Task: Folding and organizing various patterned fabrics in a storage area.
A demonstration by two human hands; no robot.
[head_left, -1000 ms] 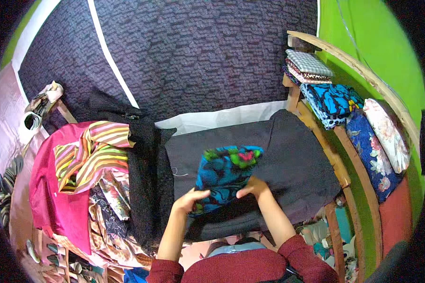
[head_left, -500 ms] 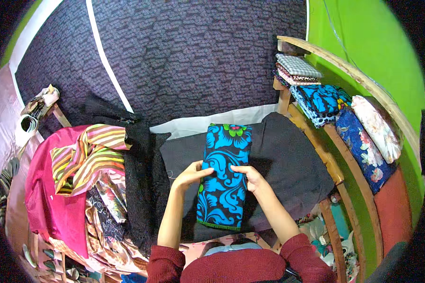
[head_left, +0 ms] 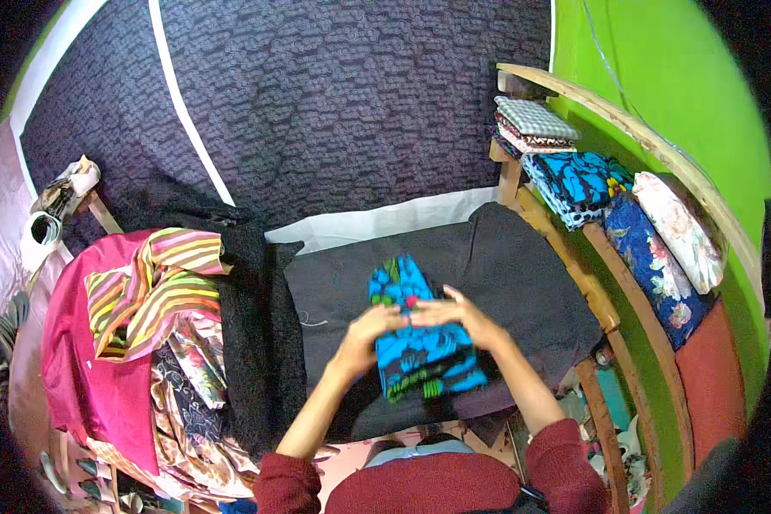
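Note:
A folded blue-and-black patterned cloth (head_left: 433, 355) with green and red bits lies askew over the black cloth (head_left: 334, 283) in front of me. It is now shorter and uneven, with green-edged layers at its near end. My left hand (head_left: 370, 336) reaches over its left side, fingers stretched across the top. From the other side my right hand (head_left: 471, 321) lies across the cloth, fingers straight and pointing left, thumb raised. The fingertips of both hands come close together near the cloth's middle. Both hands are a little blurred.
Left lies a heap of fabrics: a pink cloth (head_left: 68, 343), a striped cloth (head_left: 158, 287) and black lacy fabric (head_left: 261, 343). Folded cloths (head_left: 535, 124) stand on a wooden rack (head_left: 557, 244) at the right, before a green wall (head_left: 668, 77). Dark patterned fabric (head_left: 351, 103) spreads behind.
The blue-and-black cloth went from a long flat strip held at both sides to a shorter, folded, tilted bundle. My hands moved together and now lie over its top.

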